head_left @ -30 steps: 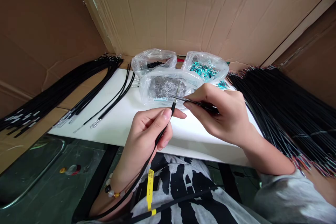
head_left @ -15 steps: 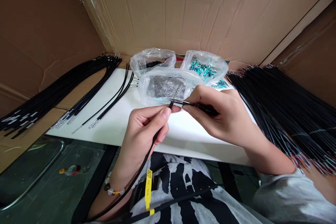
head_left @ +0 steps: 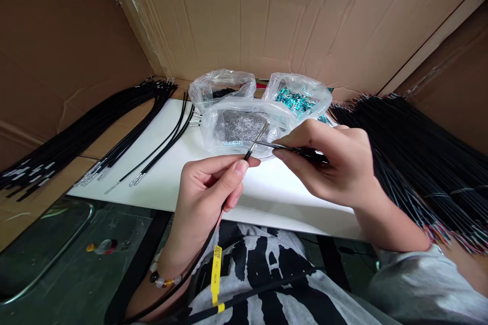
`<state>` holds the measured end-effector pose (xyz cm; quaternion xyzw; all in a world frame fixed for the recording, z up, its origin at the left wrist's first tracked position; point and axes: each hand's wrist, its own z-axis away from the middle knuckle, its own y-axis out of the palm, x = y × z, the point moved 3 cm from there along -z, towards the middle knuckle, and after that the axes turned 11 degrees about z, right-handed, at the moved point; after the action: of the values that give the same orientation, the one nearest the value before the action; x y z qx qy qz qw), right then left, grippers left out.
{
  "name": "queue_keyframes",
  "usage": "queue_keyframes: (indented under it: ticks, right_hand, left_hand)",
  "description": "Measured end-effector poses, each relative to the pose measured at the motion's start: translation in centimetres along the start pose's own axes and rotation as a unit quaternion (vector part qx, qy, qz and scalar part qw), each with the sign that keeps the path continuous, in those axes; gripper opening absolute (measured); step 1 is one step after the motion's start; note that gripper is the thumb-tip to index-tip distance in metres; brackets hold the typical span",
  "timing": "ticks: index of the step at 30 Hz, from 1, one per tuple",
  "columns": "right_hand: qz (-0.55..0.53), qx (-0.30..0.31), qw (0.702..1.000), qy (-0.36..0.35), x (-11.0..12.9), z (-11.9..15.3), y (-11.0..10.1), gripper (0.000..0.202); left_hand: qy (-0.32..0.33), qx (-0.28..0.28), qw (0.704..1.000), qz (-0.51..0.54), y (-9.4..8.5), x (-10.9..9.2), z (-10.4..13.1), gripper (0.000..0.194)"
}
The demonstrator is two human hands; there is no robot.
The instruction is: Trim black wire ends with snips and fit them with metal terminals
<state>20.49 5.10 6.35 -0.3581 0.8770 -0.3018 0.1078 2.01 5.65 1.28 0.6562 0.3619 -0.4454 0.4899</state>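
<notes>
Looming at 12 o'clock, a creased cardboard wall [head_left: 267, 15] backs a white counter [head_left: 270, 193]. Loose black leads [head_left: 114, 117] lie around 10, banded ones [head_left: 427, 147] at 3, clear bags [head_left: 208, 129] at 12. Left hand [head_left: 213, 183] firmly pinches a cable [head_left: 247, 155] near centre, silvery end [head_left: 262, 133] toward 1; right hand [head_left: 328, 162] grips a thin pointed tool [head_left: 272, 145].

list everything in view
held cable: one, black, centre
pointed tool: one, silvery, centre
open bags: three, clear, centre
fine pieces: many, silvery, front bag
shiny bits: many, teal, rear right bag
loose cables: many, black, both sides
label: one, yellow, lower centre
board: one, white, middle
cardboard panels: several, brown, background
possible bottle: one, clear, lower left
bracelet: one, multicoloured, left wrist
shirt: one, grey and black, bottom
left hand: one, bare, on cable
right hand: one, bare, on tool
</notes>
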Motion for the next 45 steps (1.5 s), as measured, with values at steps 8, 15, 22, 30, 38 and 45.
queue_keyframes:
  ticks: [8,15,22,30,38,45]
  right_hand:
    - [-0.051,0.048,0.997,0.013,0.3,0.3,1.2,0.013]
    - [-0.047,0.076,0.996,-0.009,-0.2,0.6,1.3,0.014]
    - [-0.050,0.035,0.998,-0.027,-0.6,0.3,0.9,0.016]
    - [-0.033,0.035,0.999,0.009,0.4,0.4,1.0,0.015]
    - [-0.056,0.071,0.996,-0.003,0.6,0.6,1.1,0.017]
    - [-0.072,0.038,0.996,-0.035,0.1,0.1,0.9,0.018]
  left_hand:
    - [0.047,-0.040,0.997,-0.052,0.3,-0.4,0.4,0.027]
    - [0.065,-0.090,0.992,-0.065,1.0,-0.7,0.8,0.027]
    - [0.087,-0.122,0.986,-0.073,0.8,-0.9,1.0,0.013]
    - [0.201,-0.166,0.936,-0.238,0.1,-1.0,1.9,0.010]
    - [0.239,-0.155,0.912,-0.296,-0.1,-1.4,2.5,0.014]
    - [0.265,-0.146,0.899,-0.316,-0.2,-1.3,2.2,0.010]
